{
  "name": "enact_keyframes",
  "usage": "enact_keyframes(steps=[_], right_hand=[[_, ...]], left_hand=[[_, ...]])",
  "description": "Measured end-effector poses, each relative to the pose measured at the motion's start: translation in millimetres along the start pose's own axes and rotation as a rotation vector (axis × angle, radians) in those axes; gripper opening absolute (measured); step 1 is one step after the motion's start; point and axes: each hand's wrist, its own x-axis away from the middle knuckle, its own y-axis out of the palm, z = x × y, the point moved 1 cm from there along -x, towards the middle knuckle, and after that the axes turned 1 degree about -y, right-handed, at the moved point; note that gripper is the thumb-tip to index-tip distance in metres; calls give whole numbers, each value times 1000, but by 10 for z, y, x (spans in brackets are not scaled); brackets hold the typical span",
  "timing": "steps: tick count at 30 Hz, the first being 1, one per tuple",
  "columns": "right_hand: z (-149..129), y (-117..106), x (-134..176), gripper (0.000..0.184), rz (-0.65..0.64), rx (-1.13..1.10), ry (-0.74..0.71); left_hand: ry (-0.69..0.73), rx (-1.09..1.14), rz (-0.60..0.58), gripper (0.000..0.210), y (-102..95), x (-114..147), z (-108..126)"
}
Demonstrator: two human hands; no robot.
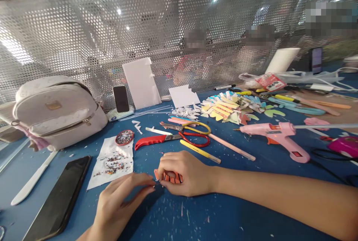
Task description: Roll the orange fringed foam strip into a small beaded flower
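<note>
My right hand [186, 176] is curled around a small orange piece with black stripes [169, 176], partly hidden under its fingers. Thumb and forefinger of my left hand [123, 198] are pinched together close to the left end of this piece; what they hold, if anything, is too small to make out. Just left of the hands lies a white paper sheet [102, 159] scattered with tiny coloured bits, and a round red-rimmed dish of similar bits [124, 137] rests at its top corner. Behind my right hand lie a yellow marker [200, 151], a red-handled cutter [151, 142] and scissors [195, 139].
On the right lies a pink glue gun [275, 131] with its cord. A heap of cut paper pieces [223, 107] sits further back. To the left are a black phone [58, 200], a white plastic knife [33, 181] and a pale backpack [58, 114]. A perforated metal screen [156, 21] stands behind.
</note>
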Motion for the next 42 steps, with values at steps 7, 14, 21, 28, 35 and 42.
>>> enact_keyframes(steps=[7, 14, 21, 28, 35, 42], right_hand=[[-2, -9, -1, 3, -38, 33, -6], [-2, 1, -6, 3, -28, 24, -19], [19, 36, 1, 1, -26, 12, -5], [17, -17, -2, 2, 26, -116, 111], [-1, -44, -17, 3, 45, -215, 194], [5, -53, -22, 3, 38, -229, 197]], left_hand=[[-3, -12, -23, 24, -1, -4, 1], [-10, 6, -48, 24, 11, -8, 2], [-13, 45, -57, 20, 67, -66, 36], [-81, 46, -72, 27, 46, -92, -9], [-220, 1, -297, 8, 12, -174, -162], [-329, 77, -382, 13, 56, -200, -133]])
